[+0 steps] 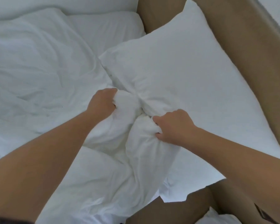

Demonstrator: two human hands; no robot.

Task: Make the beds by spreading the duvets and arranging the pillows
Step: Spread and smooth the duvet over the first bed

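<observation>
White bedding fills most of what I see: a rumpled white cotton bed linen [32,75] covers the bed from its left edge to the middle, creased in long folds, and I cannot tell whether it is the duvet or a sheet. Along the bed's right edge runs a tan padded bed surround [249,62], which shows again at the near right corner. A large white rectangular pillow [176,70] lies tilted across the bed's right side, its far corner up against the tan padding and its near corner hanging over the bed's edge. A second plump white pillow [107,29] lies flat at the far edge, just beside and partly behind the large one. A small patch of white fabric [217,217] pokes in at the near right corner. My left hand [102,102] has its fingers curled tight into a bunched fistful of the large pillow's near side, and my right hand [173,125] grips another bunch just beside it, thumb and fingers dug into the cloth.
</observation>
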